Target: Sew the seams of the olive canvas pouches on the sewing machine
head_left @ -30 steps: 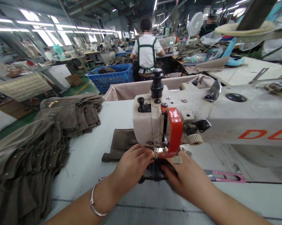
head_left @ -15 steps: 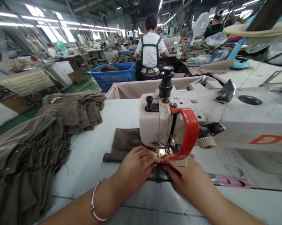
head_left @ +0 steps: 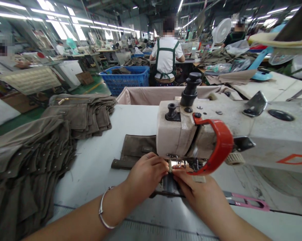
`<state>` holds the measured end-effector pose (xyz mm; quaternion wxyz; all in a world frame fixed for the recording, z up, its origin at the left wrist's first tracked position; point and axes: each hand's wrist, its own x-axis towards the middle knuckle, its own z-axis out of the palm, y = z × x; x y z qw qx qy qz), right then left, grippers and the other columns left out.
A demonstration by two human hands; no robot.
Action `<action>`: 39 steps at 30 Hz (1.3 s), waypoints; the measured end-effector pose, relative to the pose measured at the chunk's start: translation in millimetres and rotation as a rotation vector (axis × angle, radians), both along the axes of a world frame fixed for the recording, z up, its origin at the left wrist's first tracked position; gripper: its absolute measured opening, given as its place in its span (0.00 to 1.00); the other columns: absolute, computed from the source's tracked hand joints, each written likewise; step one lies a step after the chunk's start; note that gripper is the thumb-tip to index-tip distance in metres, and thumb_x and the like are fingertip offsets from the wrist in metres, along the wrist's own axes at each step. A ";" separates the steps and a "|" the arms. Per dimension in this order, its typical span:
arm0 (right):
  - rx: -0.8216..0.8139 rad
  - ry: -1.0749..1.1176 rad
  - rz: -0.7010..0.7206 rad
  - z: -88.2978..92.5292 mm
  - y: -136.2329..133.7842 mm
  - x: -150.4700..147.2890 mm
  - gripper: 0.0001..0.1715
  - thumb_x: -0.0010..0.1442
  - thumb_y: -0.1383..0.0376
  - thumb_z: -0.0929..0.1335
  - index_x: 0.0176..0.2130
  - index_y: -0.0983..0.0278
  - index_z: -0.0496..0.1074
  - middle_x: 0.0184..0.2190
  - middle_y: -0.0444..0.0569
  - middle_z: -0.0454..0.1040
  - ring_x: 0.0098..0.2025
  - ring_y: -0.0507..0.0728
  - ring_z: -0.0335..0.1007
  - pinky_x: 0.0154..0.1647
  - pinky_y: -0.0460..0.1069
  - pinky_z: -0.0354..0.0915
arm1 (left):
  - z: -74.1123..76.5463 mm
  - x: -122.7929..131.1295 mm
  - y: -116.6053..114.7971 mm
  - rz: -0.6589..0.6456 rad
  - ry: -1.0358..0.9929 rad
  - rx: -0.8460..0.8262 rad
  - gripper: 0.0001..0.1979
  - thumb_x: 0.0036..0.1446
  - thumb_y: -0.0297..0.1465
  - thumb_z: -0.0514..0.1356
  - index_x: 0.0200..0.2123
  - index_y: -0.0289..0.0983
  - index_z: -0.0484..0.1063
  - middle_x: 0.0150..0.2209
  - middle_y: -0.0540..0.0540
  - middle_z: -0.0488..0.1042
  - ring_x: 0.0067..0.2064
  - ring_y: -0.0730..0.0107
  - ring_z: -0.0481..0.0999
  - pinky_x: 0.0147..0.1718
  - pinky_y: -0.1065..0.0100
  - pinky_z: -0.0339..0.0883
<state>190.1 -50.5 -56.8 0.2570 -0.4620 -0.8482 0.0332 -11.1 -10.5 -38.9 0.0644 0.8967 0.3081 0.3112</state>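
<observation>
A cream sewing machine (head_left: 241,130) with a red guard (head_left: 220,147) stands on the white table (head_left: 95,167). Under its head lies a brown fabric piece (head_left: 135,150). My left hand (head_left: 145,175), with a silver bracelet at the wrist, has its fingers pinched together on a small tan strip (head_left: 170,166) by the needle. My right hand (head_left: 196,192) meets it from the right, its fingertips pinching the same strip over a dark part of the piece. What lies under both palms is hidden.
Stacks of brown fabric pieces (head_left: 35,157) fill the table's left side. Pink thread snips (head_left: 248,202) lie to the right of my right hand. A cloth bin (head_left: 151,93) hangs behind the table. Beyond it are a blue basket (head_left: 125,78) and a person in a green apron (head_left: 167,58).
The camera has shifted left, so the machine sits further right in view. My hands have stayed at the needle, fingertips drawing closer together on the strip.
</observation>
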 end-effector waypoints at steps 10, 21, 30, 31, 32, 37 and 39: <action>0.076 -0.055 -0.052 -5.4 7.4 -0.1 0.15 0.61 0.71 0.64 0.45 0.63 0.77 0.39 0.56 0.78 0.37 0.62 0.74 0.35 0.55 0.73 | 1.6 0.6 8.7 0.054 0.000 -0.089 0.05 0.60 0.26 0.62 0.31 0.38 0.74 0.32 0.51 0.78 0.36 0.67 0.75 0.41 0.65 0.68; 0.069 0.052 -0.051 1.9 8.7 -5.4 0.14 0.61 0.73 0.64 0.44 0.62 0.76 0.39 0.53 0.78 0.40 0.60 0.73 0.40 0.53 0.72 | -4.1 0.3 11.0 0.084 -0.015 -0.156 0.06 0.60 0.26 0.61 0.31 0.39 0.76 0.33 0.50 0.78 0.35 0.66 0.75 0.42 0.63 0.67; 0.002 0.076 -0.059 1.0 10.1 -6.4 0.15 0.60 0.74 0.65 0.45 0.62 0.75 0.42 0.53 0.77 0.43 0.61 0.72 0.45 0.55 0.70 | -9.2 0.1 12.3 0.130 0.034 -0.187 0.04 0.59 0.27 0.62 0.32 0.39 0.76 0.33 0.50 0.78 0.38 0.65 0.75 0.45 0.62 0.67; -0.034 0.097 -0.062 -0.3 9.7 -7.0 0.16 0.60 0.74 0.64 0.46 0.62 0.75 0.43 0.53 0.76 0.44 0.61 0.72 0.46 0.56 0.70 | -9.1 0.2 11.8 0.136 0.036 -0.186 0.04 0.60 0.27 0.62 0.33 0.40 0.76 0.33 0.50 0.78 0.38 0.65 0.75 0.45 0.63 0.67; -0.067 0.120 -0.069 -1.2 8.9 -8.0 0.16 0.61 0.74 0.64 0.46 0.61 0.75 0.43 0.53 0.76 0.45 0.61 0.71 0.47 0.56 0.69 | -8.6 0.3 11.2 0.140 0.034 -0.180 0.04 0.60 0.26 0.62 0.33 0.40 0.77 0.34 0.50 0.78 0.38 0.65 0.75 0.45 0.63 0.67; -0.046 0.126 -0.128 -1.1 7.3 -17.0 0.14 0.60 0.73 0.64 0.42 0.62 0.74 0.38 0.53 0.76 0.41 0.59 0.73 0.43 0.51 0.70 | -11.4 -3.3 10.0 0.156 -0.011 -0.133 0.07 0.59 0.25 0.60 0.34 0.42 0.77 0.36 0.50 0.79 0.40 0.64 0.76 0.41 0.65 0.70; -0.003 0.100 -0.110 -2.1 11.0 -19.7 0.13 0.58 0.73 0.65 0.41 0.59 0.74 0.40 0.50 0.77 0.41 0.57 0.73 0.43 0.49 0.69 | -19.0 -6.8 13.5 0.138 -0.027 -0.109 0.06 0.58 0.26 0.61 0.35 0.42 0.77 0.37 0.50 0.79 0.40 0.63 0.76 0.41 0.66 0.71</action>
